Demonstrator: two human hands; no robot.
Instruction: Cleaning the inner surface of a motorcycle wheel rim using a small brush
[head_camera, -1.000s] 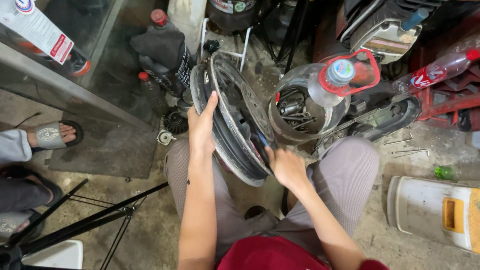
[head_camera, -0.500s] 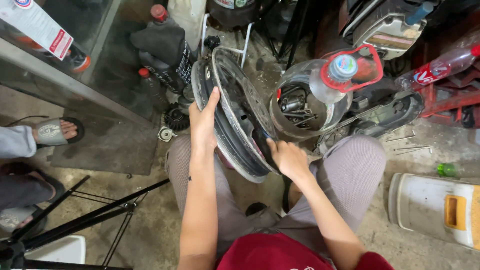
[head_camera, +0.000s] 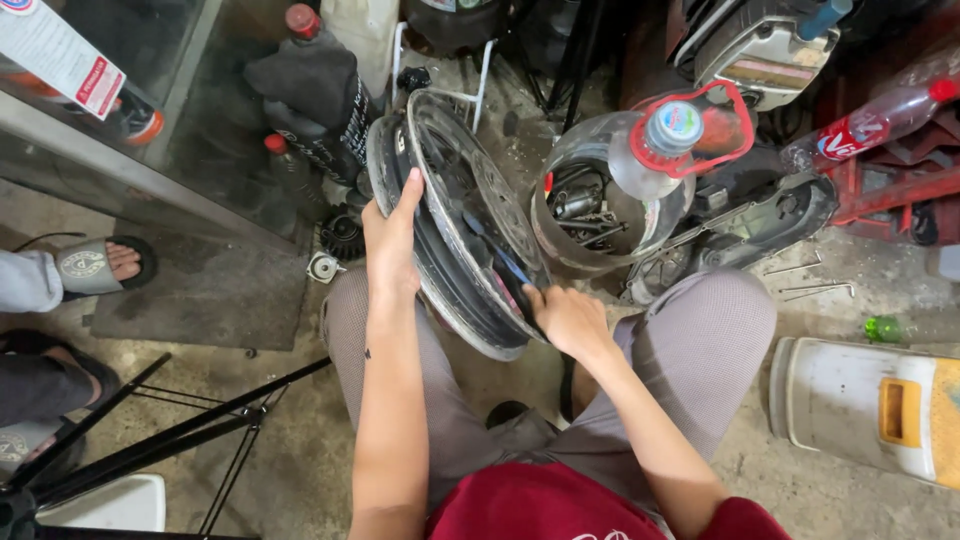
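Observation:
A black motorcycle wheel with its tyre (head_camera: 460, 215) stands on edge between my knees, tilted a little to the right. My left hand (head_camera: 392, 238) lies flat against the tyre's left side and steadies it. My right hand (head_camera: 568, 318) is closed on a thin blue-handled tool (head_camera: 508, 265) whose tip is pressed in at the rim's lower right edge. I sit low on the concrete floor in grey trousers and a red shirt.
A cut-open clear plastic jug (head_camera: 610, 200) holding loose metal tools stands right of the wheel. A white and yellow container (head_camera: 870, 410) lies at the right. Dark bottles (head_camera: 310, 90) stand behind. Another person's sandalled foot (head_camera: 95, 265) and a black tripod (head_camera: 170, 430) are at left.
My right hand has shifted slightly along the rim's lower edge with the tool. My left hand stays on the tyre. The view has drifted a little.

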